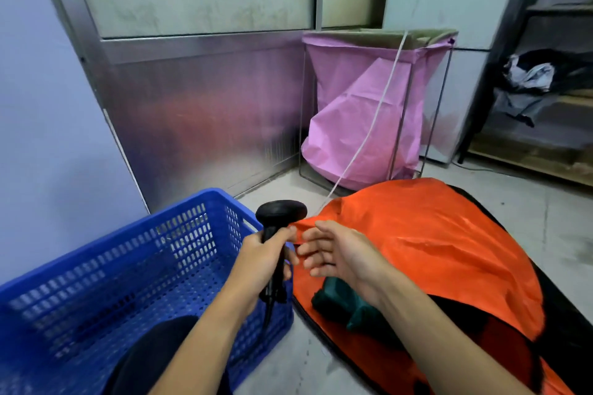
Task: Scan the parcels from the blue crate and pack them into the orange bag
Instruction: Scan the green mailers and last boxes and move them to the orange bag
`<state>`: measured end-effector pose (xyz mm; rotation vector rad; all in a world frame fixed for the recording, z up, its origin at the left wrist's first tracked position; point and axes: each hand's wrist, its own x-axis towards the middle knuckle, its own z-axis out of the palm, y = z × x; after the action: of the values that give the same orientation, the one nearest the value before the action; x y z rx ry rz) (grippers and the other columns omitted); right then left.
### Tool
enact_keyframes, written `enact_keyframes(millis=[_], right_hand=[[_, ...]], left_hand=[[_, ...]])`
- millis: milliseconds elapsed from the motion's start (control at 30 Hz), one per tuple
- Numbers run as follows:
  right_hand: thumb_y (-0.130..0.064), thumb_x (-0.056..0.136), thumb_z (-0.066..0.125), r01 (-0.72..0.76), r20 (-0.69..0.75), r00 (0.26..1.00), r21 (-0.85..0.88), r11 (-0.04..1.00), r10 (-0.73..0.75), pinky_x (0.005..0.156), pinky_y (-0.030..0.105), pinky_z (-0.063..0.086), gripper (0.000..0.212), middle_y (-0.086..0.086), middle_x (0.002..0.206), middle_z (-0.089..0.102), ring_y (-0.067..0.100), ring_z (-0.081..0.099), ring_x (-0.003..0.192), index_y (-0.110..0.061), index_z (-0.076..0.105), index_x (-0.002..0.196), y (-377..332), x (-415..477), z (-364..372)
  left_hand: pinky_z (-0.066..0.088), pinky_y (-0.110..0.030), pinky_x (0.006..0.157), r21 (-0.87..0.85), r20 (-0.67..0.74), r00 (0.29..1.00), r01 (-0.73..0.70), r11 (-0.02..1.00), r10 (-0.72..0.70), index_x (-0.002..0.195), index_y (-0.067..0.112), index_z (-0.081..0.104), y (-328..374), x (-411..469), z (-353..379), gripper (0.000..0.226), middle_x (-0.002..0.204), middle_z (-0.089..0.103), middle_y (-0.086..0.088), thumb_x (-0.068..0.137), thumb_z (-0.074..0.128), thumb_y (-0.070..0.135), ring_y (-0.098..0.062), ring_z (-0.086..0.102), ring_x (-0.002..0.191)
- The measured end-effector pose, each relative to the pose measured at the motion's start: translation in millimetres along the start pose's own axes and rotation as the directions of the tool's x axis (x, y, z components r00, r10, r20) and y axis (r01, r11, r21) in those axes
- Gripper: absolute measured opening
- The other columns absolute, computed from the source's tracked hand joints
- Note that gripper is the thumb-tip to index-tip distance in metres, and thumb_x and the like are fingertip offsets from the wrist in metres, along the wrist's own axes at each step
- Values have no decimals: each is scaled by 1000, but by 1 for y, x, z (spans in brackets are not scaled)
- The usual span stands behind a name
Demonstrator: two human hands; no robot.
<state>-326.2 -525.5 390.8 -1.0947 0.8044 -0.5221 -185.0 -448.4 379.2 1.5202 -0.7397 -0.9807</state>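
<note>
The person's left hand (263, 258) grips the handle of the black scanner (280, 212), whose head stands upward. Just beside it the right hand (340, 253) hangs with loose, spread fingers and holds nothing, over the mouth of the orange bag (433, 234). A dark green parcel (340, 305) lies inside that mouth, under the right wrist. The blue crate (128, 260) stands left of both hands; I see no parcel in it. I think the free right hand is the farther one from it. Behind stands a pink bag (362, 112).
</note>
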Motion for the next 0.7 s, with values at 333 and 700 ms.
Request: enact_keyframes(millis=[333,700], right_hand=[[-29,101,56,139,257,962,-180,974,-90,72,35,59,27,10,99,76,24,72,78,-9,74,104,-32,-25,104],[-16,100,57,311,510,854,-336,889,-106,68,30,57,23,4,89,69,12,64,69,-7,69,117,-29,-16,242]], left_hand=[[61,-41,67,66,-272,953,-116,991,130,102,11,70,38,-47,-84,44,80,78,-6,98,61,54,-28,74,65],[61,-33,58,46,-544,821,-175,983,172,100,9,72,59,-101,-194,40,72,76,-6,99,62,48,-19,73,62]])
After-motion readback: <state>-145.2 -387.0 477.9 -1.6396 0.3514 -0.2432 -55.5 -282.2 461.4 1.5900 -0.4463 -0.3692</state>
